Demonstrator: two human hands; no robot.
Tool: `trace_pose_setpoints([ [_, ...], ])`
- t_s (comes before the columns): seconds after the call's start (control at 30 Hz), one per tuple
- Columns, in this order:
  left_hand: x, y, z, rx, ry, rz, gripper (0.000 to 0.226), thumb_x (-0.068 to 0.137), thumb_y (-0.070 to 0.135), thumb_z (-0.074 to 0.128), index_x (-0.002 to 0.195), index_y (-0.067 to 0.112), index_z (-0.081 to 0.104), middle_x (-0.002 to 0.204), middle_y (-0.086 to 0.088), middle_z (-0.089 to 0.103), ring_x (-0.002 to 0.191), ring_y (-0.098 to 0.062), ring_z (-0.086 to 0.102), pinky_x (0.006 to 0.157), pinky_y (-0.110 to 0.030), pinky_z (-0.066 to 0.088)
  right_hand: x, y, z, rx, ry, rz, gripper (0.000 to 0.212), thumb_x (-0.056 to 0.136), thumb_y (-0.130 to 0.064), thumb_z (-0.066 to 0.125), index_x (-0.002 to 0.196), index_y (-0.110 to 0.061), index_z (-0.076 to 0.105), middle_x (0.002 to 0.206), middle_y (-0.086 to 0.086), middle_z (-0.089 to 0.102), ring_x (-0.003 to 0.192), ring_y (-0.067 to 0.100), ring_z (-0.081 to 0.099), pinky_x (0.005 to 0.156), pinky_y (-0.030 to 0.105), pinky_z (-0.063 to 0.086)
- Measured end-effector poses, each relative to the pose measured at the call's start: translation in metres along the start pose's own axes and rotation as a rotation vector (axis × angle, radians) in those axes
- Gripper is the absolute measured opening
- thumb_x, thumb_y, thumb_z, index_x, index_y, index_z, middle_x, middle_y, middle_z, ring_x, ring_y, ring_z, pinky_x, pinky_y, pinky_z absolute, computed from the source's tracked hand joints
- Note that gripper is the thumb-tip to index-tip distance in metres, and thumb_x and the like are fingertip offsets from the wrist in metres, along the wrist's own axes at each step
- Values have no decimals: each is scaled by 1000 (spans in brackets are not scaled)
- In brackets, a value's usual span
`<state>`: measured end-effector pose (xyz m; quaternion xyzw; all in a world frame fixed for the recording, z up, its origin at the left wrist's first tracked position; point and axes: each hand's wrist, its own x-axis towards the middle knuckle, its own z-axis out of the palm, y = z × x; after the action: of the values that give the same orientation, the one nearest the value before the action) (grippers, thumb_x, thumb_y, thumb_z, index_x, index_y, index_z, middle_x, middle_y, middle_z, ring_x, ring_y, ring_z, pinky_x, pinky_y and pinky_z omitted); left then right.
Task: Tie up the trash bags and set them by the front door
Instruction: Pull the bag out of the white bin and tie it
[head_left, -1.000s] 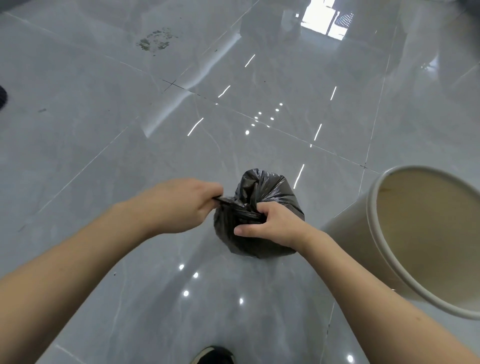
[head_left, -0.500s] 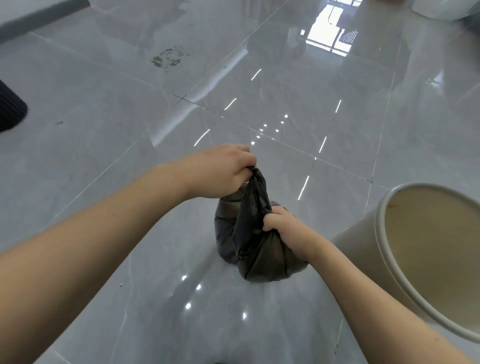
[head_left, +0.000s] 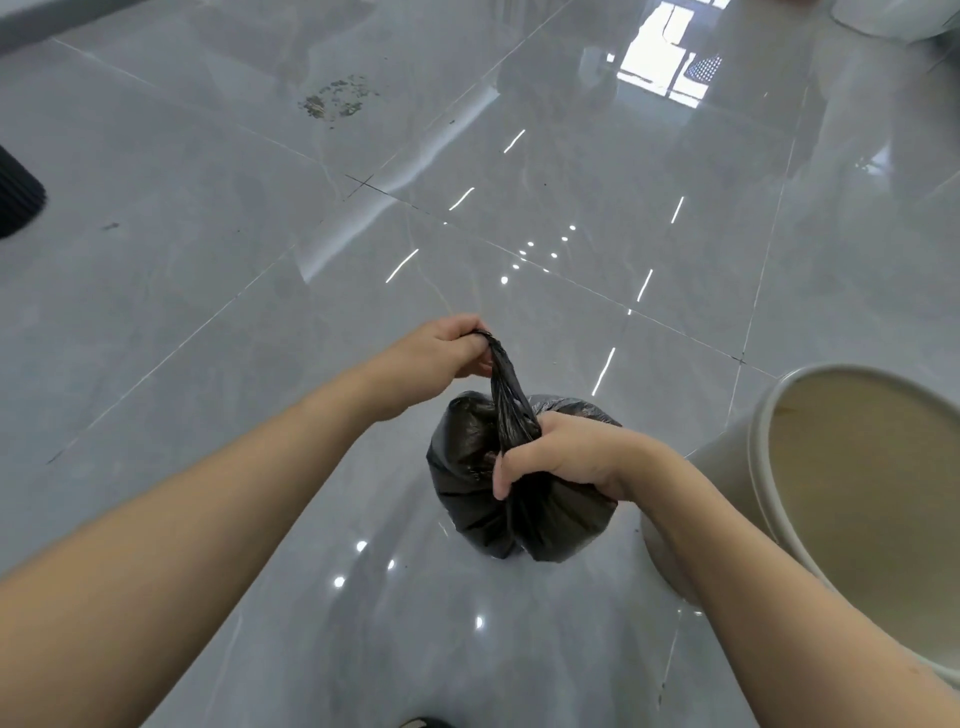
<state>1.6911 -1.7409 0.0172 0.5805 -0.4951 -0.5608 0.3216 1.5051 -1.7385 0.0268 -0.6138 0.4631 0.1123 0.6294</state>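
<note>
A black trash bag (head_left: 467, 467) is seen near the middle of the view, low over a glossy grey tiled floor (head_left: 208, 291). Its bulging body hangs or rests just above the tiles; whether the bottom actually touches the floor cannot be told from this angle. The gathered top of the bag is drawn out into a twisted strand (head_left: 506, 395) that runs up and to the left from the body.

The upper end of that strand is pinched in the left hand (head_left: 447, 353), whose fingers are curled tightly around the plastic, the fist held above and to the left of the bag. The neck of the bag, where the strand meets the full part, is gripped by the right hand (head_left: 566, 457); its fingers are wrapped around the bunched plastic and the thumb is laid down along the front of the bag. The strand is held taut between the two hands.

Just to the right of the bag, a cream-coloured bin (head_left: 727, 467) is seen, tilted so that its open mouth and plain inner wall are turned toward the camera; the right forearm crosses in front of its lower side. A patch of scattered debris (head_left: 337, 98) is seen on the tiles far ahead, and a dark ribbed object (head_left: 15, 197) is cut off by the left edge. The toe of a shoe (head_left: 423, 722) is visible at the bottom edge. Ceiling lights and a bright window are mirrored in the floor.
</note>
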Motion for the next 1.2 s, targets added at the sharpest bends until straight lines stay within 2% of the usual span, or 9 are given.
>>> trace_pose_setpoints([
  [0.13,-3,-19,19,-178,96,-27,22,103,12,36,87,12,51,69,-3,65,64,-10,64,70,-20,50,-12,-16,-7,-289,140,83,27,65,-39,67,52,-18,58,68,2,60,77,26,63,80,38,56],
  [0.2,-3,-25,27,-170,117,-19,22,103,17,36,87,15,50,64,1,65,63,-12,58,63,-22,43,-22,-25,-9,-409,191,100,24,70,-35,66,53,-20,58,66,-1,56,71,21,58,69,32,49],
  [0.37,-4,-28,41,-124,208,-9,23,102,22,36,94,7,52,50,4,48,51,-19,39,48,-27,29,-32,-28,-19,-468,249,54,21,73,-35,70,73,-14,73,73,-2,71,80,17,64,78,34,52],
  [0.43,-6,-25,42,-132,250,-9,24,102,20,35,92,6,52,43,8,40,40,-11,31,41,-23,25,-32,-27,-23,-481,301,10,22,73,-31,70,71,-9,70,69,2,66,68,17,59,69,34,49],
  [0.53,-10,-20,40,-158,303,-16,26,102,17,36,81,14,51,38,12,36,34,-4,27,37,-18,24,-31,-22,-23,-535,472,-161,34,78,-28,67,59,-8,47,56,3,43,53,15,40,51,27,34],
  [0.7,-20,-20,36,-108,362,71,27,100,13,39,77,16,53,45,12,41,41,-6,34,45,-22,30,-37,-15,-10,-640,589,-345,38,82,-27,62,59,-5,42,63,18,47,58,21,40,54,33,32],
  [0.87,-29,-17,32,3,445,166,22,100,15,42,88,6,58,77,1,57,71,-12,51,71,-33,44,-41,-25,-10,-714,544,-196,35,83,-26,61,61,-4,46,57,7,43,56,21,40,50,31,32],
  [1.07,-32,-7,27,-62,495,209,23,101,18,42,89,7,58,80,7,59,76,-10,54,73,-25,43,-32,-70,-20,-876,578,-64,23,81,-16,57,62,-11,44,63,5,48,63,28,49,47,26,28],
  [1.2,-29,-3,14,-116,535,221,23,100,18,41,89,13,61,82,6,61,80,-12,58,78,-30,46,-32,-88,-28,-666,402,39,12,76,-21,64,74,-9,60,72,6,58,61,25,53,51,24,37],
])
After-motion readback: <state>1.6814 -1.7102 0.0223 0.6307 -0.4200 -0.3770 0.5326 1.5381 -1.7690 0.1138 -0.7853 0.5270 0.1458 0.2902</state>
